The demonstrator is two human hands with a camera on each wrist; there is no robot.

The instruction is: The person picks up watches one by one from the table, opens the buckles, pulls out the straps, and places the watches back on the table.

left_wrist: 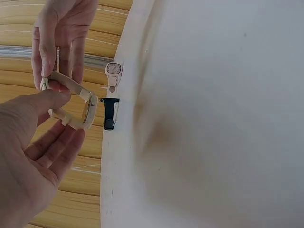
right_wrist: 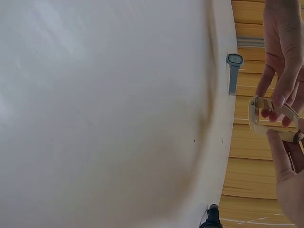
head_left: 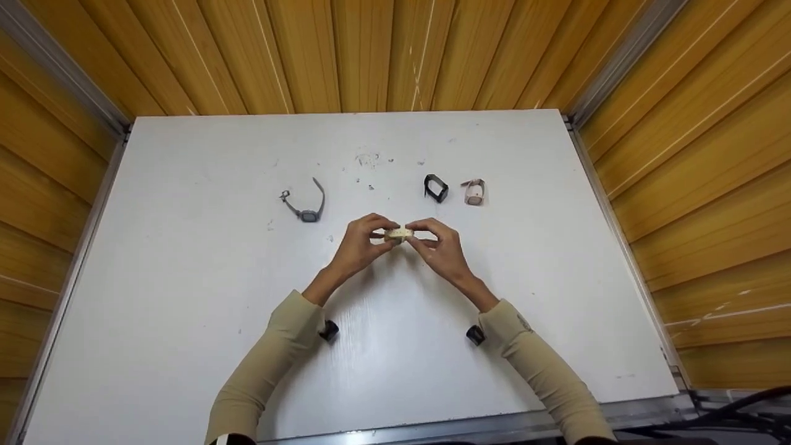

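Fingers [left_wrist: 69, 149] of your left hand [head_left: 359, 244] and right hand [head_left: 445, 251] pinch a cream watch [head_left: 399, 233]. A black watch [head_left: 440, 196] lies beyond.

Cream watch [head_left: 399, 234], black watch [head_left: 441, 195], pink watch [head_left: 474, 199]

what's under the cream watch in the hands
The head view shows white table below the cream watch; the spot directly beneath is covered by the watch, left hand and right hand.
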